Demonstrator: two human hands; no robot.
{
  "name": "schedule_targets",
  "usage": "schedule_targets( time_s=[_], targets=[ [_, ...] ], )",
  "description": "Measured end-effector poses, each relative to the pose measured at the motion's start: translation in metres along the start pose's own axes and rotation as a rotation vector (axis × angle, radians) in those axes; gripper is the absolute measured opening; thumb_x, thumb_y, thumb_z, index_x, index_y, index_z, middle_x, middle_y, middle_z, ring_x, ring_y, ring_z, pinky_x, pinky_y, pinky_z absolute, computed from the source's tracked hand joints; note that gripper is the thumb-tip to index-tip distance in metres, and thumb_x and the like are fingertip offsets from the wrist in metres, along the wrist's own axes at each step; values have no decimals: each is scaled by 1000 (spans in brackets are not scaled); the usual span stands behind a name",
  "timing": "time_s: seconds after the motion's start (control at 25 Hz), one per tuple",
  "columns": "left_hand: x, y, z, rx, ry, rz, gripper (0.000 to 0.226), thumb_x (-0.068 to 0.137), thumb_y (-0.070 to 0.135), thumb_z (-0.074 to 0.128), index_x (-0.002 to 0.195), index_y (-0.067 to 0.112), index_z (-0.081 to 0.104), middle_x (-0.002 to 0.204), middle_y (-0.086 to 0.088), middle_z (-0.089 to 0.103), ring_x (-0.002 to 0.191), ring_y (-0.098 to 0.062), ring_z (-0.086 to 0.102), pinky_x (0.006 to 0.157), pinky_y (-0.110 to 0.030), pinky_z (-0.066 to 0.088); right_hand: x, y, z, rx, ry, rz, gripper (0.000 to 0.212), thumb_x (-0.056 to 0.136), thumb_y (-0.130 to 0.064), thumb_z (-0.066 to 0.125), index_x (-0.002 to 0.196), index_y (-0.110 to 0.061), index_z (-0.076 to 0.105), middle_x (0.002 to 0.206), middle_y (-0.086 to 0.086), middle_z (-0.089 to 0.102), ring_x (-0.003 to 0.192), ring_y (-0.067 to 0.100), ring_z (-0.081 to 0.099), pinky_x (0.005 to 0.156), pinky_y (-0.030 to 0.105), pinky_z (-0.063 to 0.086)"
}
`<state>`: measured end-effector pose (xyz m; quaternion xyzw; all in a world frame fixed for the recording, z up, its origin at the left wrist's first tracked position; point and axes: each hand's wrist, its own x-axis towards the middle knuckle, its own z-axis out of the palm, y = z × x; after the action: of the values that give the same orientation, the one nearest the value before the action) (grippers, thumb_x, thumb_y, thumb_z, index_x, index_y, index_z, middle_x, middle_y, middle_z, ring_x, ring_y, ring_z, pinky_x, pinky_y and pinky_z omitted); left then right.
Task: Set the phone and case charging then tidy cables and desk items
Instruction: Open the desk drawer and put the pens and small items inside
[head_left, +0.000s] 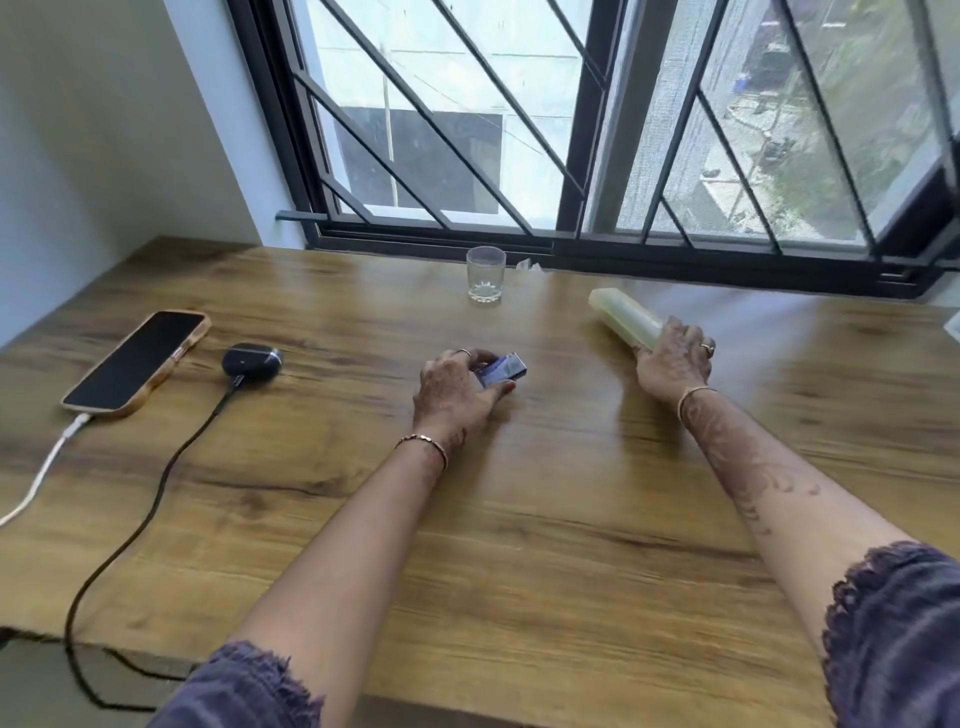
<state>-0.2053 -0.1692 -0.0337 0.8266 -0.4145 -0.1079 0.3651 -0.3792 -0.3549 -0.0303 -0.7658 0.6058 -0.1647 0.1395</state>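
Observation:
A phone (136, 364) in a tan case lies screen-up at the desk's left, with a white cable (36, 480) plugged into its near end. Beside it sits a dark earbud case (251, 359) with a black cable (156, 483) running off the front edge. My left hand (454, 395) grips a small blue-purple box (503, 368) at mid desk. My right hand (674, 364) holds the near end of a pale yellow-green oblong case (626, 317) that lies on the desk.
An empty drinking glass (485, 274) stands near the window side of the wooden desk (545, 519). A barred window (571, 130) runs behind it. A white wall closes the left side. A bit of white paper (530, 265) lies by the window frame.

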Motion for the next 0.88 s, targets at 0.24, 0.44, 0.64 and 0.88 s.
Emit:
schedule_targets(
  time_s=[0.24,0.44,0.64,0.88],
  targets=[
    [-73,60,16,-48,-86,53,37,73,41,75,108,29,66,110,-1,66,107,-25,57,91,-39,49,-110,39,-31,136,73,-49,62,93,-31,54,141,-3,28,135,22,36,124,39,33,103,45,29],
    [-168,101,26,-45,-141,95,37,76,42,72,109,28,64,109,-2,66,103,-25,57,89,-40,49,-241,98,-61,203,90,-29,68,93,-31,52,148,-7,21,144,17,30,132,36,25,110,45,20],
    [-272,117,41,-65,-219,78,37,73,36,77,108,26,66,109,-4,67,103,-23,60,90,-38,50,-347,173,-93,186,76,-7,69,92,-28,56,148,-8,22,143,15,31,132,36,27,109,46,22],
    [-376,114,58,-77,-332,4,30,57,57,69,86,56,59,100,12,67,100,-18,61,88,-44,52,-420,237,-113,180,36,-15,62,91,-28,56,145,-12,29,141,12,33,129,33,31,105,42,25]
  ],
)
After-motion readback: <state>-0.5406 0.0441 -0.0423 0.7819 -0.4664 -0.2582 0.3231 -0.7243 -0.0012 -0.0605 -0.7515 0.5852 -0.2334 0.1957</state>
